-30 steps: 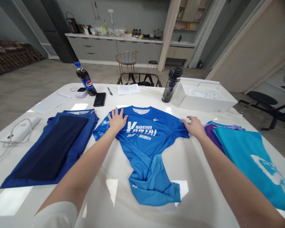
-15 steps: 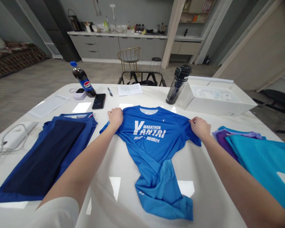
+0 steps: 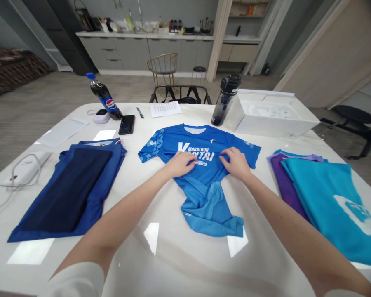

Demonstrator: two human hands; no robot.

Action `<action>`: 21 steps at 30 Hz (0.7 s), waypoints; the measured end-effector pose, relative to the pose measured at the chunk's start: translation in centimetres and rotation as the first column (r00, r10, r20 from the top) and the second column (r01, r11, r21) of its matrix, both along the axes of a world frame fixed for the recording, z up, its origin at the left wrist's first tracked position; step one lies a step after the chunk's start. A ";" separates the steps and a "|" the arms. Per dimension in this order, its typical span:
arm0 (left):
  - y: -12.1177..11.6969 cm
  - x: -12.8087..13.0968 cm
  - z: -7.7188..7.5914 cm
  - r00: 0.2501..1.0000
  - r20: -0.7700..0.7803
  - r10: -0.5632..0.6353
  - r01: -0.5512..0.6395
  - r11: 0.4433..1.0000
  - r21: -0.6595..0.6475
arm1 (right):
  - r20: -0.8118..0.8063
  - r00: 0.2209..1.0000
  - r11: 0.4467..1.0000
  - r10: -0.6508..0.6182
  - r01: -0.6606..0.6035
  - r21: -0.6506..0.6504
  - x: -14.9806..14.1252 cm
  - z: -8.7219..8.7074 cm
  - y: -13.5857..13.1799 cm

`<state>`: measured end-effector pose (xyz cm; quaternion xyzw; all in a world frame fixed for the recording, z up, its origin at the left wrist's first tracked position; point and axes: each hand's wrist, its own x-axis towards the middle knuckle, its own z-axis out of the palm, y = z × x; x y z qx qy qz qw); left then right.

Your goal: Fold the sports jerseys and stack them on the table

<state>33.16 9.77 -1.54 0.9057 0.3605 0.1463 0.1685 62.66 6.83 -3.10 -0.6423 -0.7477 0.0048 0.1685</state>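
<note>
A blue T-shirt [image 3: 200,138] with white "MARATHON YANTAI" lettering lies front up on the white table. Its collar faces away from me and both sleeves are spread out. The lower half is bunched and twisted, with the lighter blue hem lying towards me. My left hand [image 3: 181,163] rests over the left part of the lettering, fingers bent and loosely apart. On the other side, my right hand [image 3: 235,162] is over the right part of the chest, thumb and fingers apart. Neither hand visibly grips the cloth.
Folded dark blue clothes [image 3: 71,185] lie at the left, folded turquoise and purple clothes [image 3: 321,194] at the right. Farther back are a cola bottle [image 3: 106,99], a phone [image 3: 126,124], paper [image 3: 165,109], a black tumbler [image 3: 225,101] and a white box [image 3: 272,123]. A corded white device [image 3: 27,167] sits far left.
Both hands have let go of the sleeves and moved inward over the chest lettering. The sleeves now lie flatter and spread. The view has shifted slightly.
</note>
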 end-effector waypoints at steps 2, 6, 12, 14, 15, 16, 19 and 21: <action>-4.1 0.5 0.3 0.995 -0.008 -0.098 0.097 0.993 -0.062 | -0.067 0.982 0.980 0.176 -0.181 -0.083 -1.8 0.1 -2.9; -10.6 1.0 0.6 0.988 -0.048 -0.149 0.147 0.988 -0.047 | -0.217 0.929 0.927 0.301 -0.338 -0.164 -3.4 0.0 -8.2; -14.1 0.4 1.6 0.989 -0.090 -0.120 0.117 0.993 -0.032 | -0.276 0.928 0.937 0.249 -0.303 -0.174 -3.4 1.3 -14.4; -14.5 -1.3 2.6 0.991 -0.075 -0.106 0.100 0.991 -0.089 | -0.321 0.927 0.928 0.193 -0.279 -0.247 -3.1 2.5 -16.3; -14.6 -2.6 3.2 0.994 -0.069 -0.089 0.081 0.990 -0.118 | -0.352 0.924 0.919 0.150 -0.262 -0.294 -2.9 3.1 -17.2; -14.9 -4.0 3.8 0.995 -0.069 -0.069 0.059 0.988 -0.140 | -0.388 0.915 0.906 0.111 -0.253 -0.339 -2.6 3.7 -18.2; -15.9 -8.4 5.1 0.987 -0.157 -0.020 0.000 0.992 -0.125 | -0.486 0.867 0.851 0.115 -0.339 -0.402 -1.6 5.0 -21.0; -17.1 -10.2 5.2 0.958 -0.285 0.013 -0.034 0.997 -0.067 | -0.487 0.847 0.838 0.211 -0.413 -0.355 -1.5 4.9 -22.5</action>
